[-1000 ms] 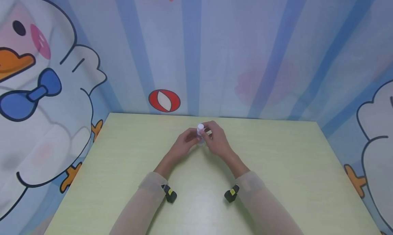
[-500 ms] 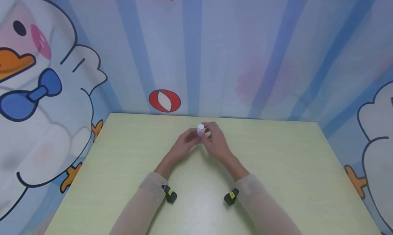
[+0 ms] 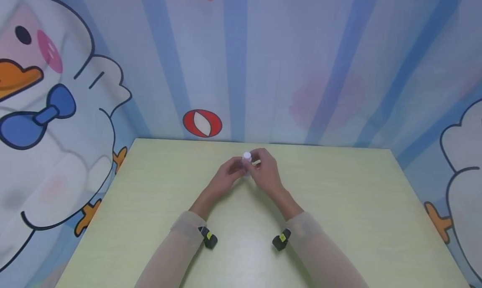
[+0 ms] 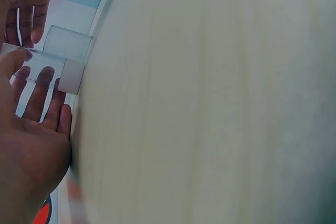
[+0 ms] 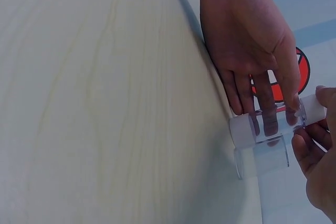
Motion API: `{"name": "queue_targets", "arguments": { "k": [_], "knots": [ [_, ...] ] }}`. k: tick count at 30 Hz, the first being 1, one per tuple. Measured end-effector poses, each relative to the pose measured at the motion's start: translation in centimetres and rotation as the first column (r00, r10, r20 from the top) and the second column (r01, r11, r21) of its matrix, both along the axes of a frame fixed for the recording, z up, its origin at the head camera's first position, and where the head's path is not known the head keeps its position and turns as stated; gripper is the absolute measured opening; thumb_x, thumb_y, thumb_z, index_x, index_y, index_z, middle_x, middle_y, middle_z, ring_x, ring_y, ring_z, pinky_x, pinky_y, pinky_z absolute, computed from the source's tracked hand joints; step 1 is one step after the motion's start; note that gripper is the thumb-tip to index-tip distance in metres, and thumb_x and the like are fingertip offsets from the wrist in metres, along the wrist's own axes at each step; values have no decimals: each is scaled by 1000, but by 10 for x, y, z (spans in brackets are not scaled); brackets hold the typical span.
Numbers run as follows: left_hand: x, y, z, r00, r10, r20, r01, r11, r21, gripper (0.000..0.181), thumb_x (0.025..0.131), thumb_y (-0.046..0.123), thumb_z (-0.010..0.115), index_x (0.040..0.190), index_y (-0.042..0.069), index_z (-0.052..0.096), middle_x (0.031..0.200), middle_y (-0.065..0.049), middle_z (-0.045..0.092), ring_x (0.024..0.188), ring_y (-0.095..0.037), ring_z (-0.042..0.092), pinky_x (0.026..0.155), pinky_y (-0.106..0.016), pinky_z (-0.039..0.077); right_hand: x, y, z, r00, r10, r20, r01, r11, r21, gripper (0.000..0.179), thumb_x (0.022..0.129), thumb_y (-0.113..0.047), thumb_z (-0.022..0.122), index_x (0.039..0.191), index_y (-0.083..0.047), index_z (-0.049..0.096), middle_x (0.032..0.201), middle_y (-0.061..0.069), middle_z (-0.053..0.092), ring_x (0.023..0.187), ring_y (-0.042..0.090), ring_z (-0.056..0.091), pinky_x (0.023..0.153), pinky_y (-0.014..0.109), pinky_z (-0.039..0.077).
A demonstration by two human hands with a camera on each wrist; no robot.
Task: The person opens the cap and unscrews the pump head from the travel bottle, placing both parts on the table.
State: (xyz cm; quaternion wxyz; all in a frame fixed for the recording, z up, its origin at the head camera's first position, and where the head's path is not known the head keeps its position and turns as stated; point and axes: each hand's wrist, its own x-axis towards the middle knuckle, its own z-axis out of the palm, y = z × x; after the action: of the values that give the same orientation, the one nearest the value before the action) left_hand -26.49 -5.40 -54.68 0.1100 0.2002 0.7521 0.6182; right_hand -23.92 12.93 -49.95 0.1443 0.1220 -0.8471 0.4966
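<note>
A small clear bottle (image 4: 50, 67) with a white base (image 5: 242, 131) and a white cap (image 3: 247, 155) is upright near the table's back edge. My left hand (image 3: 227, 173) grips its clear body, thumb on one side and fingers behind, seen through the plastic. At the top, my right hand (image 3: 265, 173) pinches the white cap with thumb and fingers. A clear, cup-like plastic cylinder (image 4: 68, 43) stands close beside the bottle on the right-hand side. In the head view, the right hand hides that cylinder.
The pale wooden table (image 3: 339, 204) meets a printed blue-striped backdrop (image 3: 271, 70) just behind the bottle. A printed red ball (image 3: 202, 123) is on that backdrop. Black wrist cameras (image 3: 209, 238) sit at both cuffs.
The right thumb and fingers shift slightly around the bottle's top, and the right wrist moves a little to the left. My left hand and the bottle stay nearly in place.
</note>
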Motion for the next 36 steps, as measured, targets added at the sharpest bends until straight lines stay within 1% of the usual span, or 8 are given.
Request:
{"name": "queue_targets", "arguments": {
  "k": [5, 10, 18, 22, 27, 32, 36],
  "knots": [
    [1, 0, 0, 1000, 3, 4, -3, 1000, -14, 39, 108, 28, 65, 147, 24, 58, 147, 4, 61, 141, -19, 55, 118, -40, 46, 0, 1, 0, 1000, 16, -10, -16, 1000, 27, 25, 101, -18, 74, 118, -1, 66, 112, 12, 67, 106, 31, 68, 83, 39, 62],
    [0, -1, 0, 1000, -3, 10, 3, 1000, -12, 40, 108, 28, 65, 147, 24, 58, 148, 4, 60, 142, -19, 54, 118, -40, 45, 1, 2, 1, 1000, 25, 5, -25, 999, 28, 25, 103, -19, 72, 119, 0, 67, 112, 13, 67, 107, 34, 68, 83, 41, 62],
    [1, -1, -1, 1000, -7, 2, 8, 1000, -14, 42, 108, 33, 65, 148, 26, 57, 149, 5, 59, 142, -18, 54, 118, -40, 46, -1, 4, -2, 999, 37, 1, -37, 999, 39, 26, 105, -21, 70, 122, -2, 67, 114, 13, 68, 107, 29, 68, 83, 40, 62],
    [1, -1, 0, 1000, -1, 4, 1, 1000, -24, 42, 107, 35, 65, 148, 28, 57, 148, 7, 60, 142, -17, 54, 118, -39, 46, 0, 5, -2, 999, 46, -4, -46, 998, 37, 28, 105, -23, 70, 123, -2, 67, 114, 12, 68, 107, 29, 68, 82, 41, 62],
    [1, -1, 0, 1000, 0, 12, 0, 1000, -29, 43, 107, 37, 66, 148, 28, 57, 150, 6, 59, 143, -19, 53, 118, -41, 46, 1, 6, -1, 998, 64, -12, -63, 997, 33, 29, 105, -23, 70, 124, -2, 67, 114, 13, 68, 107, 29, 68, 82, 42, 63],
    [1, -1, -1, 1000, 4, 18, -4, 999, -43, 44, 106, 40, 67, 148, 30, 57, 149, 9, 59, 143, -17, 53, 117, -40, 47, 0, 7, 0, 997, 78, 4, -78, 996, 32, 28, 105, -23, 69, 125, -3, 67, 115, 12, 68, 107, 28, 68, 83, 42, 63],
    [2, -1, 0, 1000, 1, 15, -1, 999, -35, 44, 106, 39, 67, 148, 29, 57, 149, 8, 59, 142, -17, 54, 117, -41, 47, 1, 7, 1, 996, 87, 9, -87, 996, 35, 28, 106, -23, 68, 126, -3, 67, 115, 12, 68, 108, 28, 67, 83, 42, 63]
  ]
}}
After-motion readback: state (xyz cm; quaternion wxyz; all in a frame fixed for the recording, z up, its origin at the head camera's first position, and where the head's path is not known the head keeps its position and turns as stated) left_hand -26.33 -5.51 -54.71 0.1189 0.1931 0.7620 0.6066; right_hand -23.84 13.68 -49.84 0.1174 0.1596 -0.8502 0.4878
